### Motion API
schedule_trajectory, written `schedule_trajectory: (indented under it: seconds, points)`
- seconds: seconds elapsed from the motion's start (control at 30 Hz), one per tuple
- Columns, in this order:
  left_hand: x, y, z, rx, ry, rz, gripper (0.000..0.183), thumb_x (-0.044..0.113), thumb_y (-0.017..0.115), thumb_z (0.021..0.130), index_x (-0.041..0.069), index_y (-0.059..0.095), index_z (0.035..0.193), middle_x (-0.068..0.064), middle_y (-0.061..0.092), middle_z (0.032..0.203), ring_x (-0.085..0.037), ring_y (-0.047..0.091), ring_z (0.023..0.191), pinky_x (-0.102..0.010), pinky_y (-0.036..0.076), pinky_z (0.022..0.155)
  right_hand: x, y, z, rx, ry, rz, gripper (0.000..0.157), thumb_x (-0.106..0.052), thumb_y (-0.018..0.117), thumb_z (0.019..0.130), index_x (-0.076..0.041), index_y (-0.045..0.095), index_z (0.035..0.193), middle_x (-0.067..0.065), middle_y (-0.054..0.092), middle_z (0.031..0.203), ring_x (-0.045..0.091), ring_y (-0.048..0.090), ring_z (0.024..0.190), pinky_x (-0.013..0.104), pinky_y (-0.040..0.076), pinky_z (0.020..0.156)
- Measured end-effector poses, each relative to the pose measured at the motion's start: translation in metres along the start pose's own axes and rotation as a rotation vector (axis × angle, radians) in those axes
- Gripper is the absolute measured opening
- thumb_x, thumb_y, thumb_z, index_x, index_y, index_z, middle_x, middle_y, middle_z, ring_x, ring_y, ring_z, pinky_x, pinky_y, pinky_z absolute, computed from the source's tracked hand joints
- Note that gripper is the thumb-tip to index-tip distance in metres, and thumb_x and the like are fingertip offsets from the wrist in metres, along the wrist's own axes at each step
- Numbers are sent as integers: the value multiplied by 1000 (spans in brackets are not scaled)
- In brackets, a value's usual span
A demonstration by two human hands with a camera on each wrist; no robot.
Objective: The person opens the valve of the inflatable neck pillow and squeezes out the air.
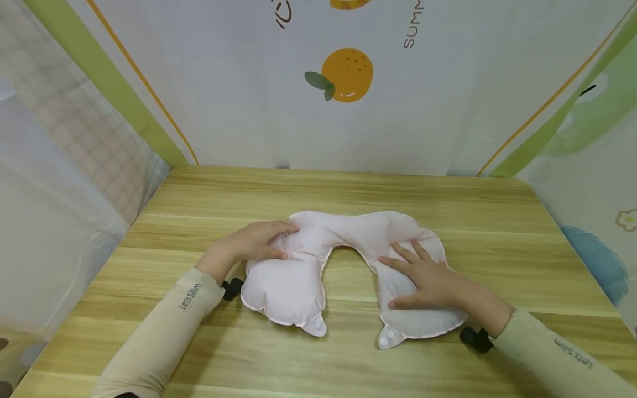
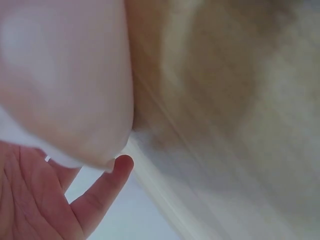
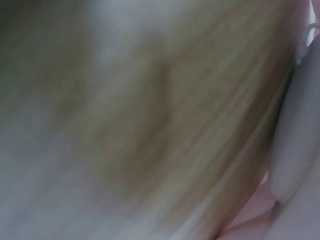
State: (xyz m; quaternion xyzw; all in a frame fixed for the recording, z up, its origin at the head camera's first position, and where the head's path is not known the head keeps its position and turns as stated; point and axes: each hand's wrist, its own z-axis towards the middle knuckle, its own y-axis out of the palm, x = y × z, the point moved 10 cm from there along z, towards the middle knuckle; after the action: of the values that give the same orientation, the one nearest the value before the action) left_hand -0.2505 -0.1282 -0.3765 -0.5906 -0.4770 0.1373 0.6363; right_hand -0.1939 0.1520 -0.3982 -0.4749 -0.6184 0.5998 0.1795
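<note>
A pale pink, U-shaped inflatable neck pillow (image 1: 286,290) lies puffed up on the table, its two ends toward the person. Each end has a small tab with a snap button. My left hand (image 1: 256,240) rests on the outer left side of the pillow, thumb and fingers apart. Near those fingers is a small clear spot that looks like a valve. In the left wrist view a finger reaches out straight beside the pillow's bulging edge. Spread flat, my right hand (image 1: 430,282) lies on the pillow's right arm. The right wrist view is blurred and shows mostly table.
The wood-grain table (image 1: 348,365) extends around the pillow on all sides. Behind it hangs a white curtain (image 1: 239,110) printed with oranges, and more printed cloth hangs at left and right. Both forearms wear cream sleeves (image 1: 164,331) with black wrist mounts.
</note>
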Motion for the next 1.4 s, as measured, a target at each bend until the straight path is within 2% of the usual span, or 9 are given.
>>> schedule_trajectory:
  seconds: [0.27, 0.37, 0.57, 0.67, 0.77, 0.9, 1.0, 1.27, 1.4]
  points:
    - [-3, 1, -1, -7, 1, -2, 61, 22, 73, 90, 5, 50, 144, -16, 51, 149, -37, 47, 138, -52, 37, 115, 1, 3, 4, -14, 4, -1, 91, -75, 64, 78, -35, 34, 154, 14, 20, 166, 59, 8, 147, 92, 22, 86]
    - [-4, 2, -2, -11, 3, -14, 61, 21, 73, 90, 4, 50, 144, -18, 51, 148, -37, 47, 138, -52, 36, 115, -1, 2, 4, -2, -21, -14, 89, -73, 64, 79, -34, 36, 154, 14, 23, 165, 58, 13, 147, 91, 26, 86]
    - [-3, -1, -6, 1, 11, -37, 60, 23, 70, 93, 2, 48, 145, -17, 49, 150, -37, 46, 139, -53, 36, 116, -11, -16, -10, 144, -145, -111, 71, -65, 66, 84, -33, 50, 146, 4, 41, 158, 51, 30, 144, 88, 29, 88]
    - [-5, -3, -8, 19, 1, -47, 61, 25, 68, 94, 3, 46, 147, -14, 48, 152, -35, 44, 140, -52, 34, 117, -14, -24, -16, 186, -208, -119, 72, -62, 69, 83, -34, 48, 146, 6, 42, 157, 53, 31, 143, 88, 28, 91]
    - [-4, -4, -10, 27, 1, -56, 63, 28, 68, 94, 5, 45, 148, -12, 47, 153, -33, 45, 141, -52, 34, 117, -14, -23, -21, 165, -247, -128, 77, -65, 68, 82, -35, 45, 148, 9, 40, 158, 57, 32, 141, 85, 31, 93]
    - [-1, -2, -11, 12, 15, -51, 63, 31, 69, 94, 6, 46, 147, -12, 49, 152, -33, 46, 139, -52, 35, 116, -6, -11, -22, 85, -217, -136, 84, -78, 59, 78, -40, 41, 150, 9, 35, 161, 57, 29, 142, 86, 31, 90]
    - [0, 0, -10, -2, 17, -52, 63, 30, 70, 93, 5, 47, 146, -13, 49, 151, -34, 45, 140, -52, 35, 117, -2, -4, -21, 57, -193, -130, 87, -82, 56, 76, -42, 38, 151, 7, 31, 163, 53, 25, 145, 87, 30, 90]
    - [-1, 3, -8, -17, 7, -60, 63, 28, 71, 92, 4, 48, 146, -14, 48, 152, -35, 42, 143, -52, 32, 118, -4, -2, -19, 59, -219, -96, 85, -79, 60, 77, -37, 42, 150, 9, 32, 162, 55, 22, 146, 76, 39, 95]
    - [-1, 3, -7, -25, 11, -64, 63, 30, 70, 93, 4, 47, 146, -16, 48, 151, -37, 42, 142, -54, 33, 117, -5, -1, -18, 52, -214, -77, 84, -77, 62, 77, -37, 43, 149, 8, 31, 163, 56, 21, 146, 78, 36, 97]
